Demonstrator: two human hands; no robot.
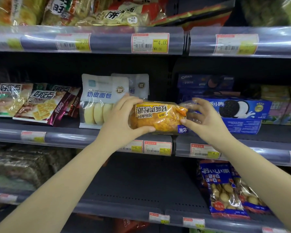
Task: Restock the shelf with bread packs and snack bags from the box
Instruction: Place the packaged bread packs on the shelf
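Note:
A yellow-orange bread pack (158,116) lies on its side at the front of the middle shelf (65,135), its label upside down. My left hand (123,118) grips its left end, thumb underneath. My right hand (203,118) holds its crimped right end with fingers and thumb. Just left of it stands a white bread pack (99,98) with blue lettering, a second one behind it. The box is not in view.
Cracker bags (39,105) lie left on the middle shelf, blue cookie boxes (233,111) right. The lower shelf (141,185) holds blue biscuit bags (225,189) at right and dark packs (23,165) at left. Snack bags (91,12) fill the top shelf.

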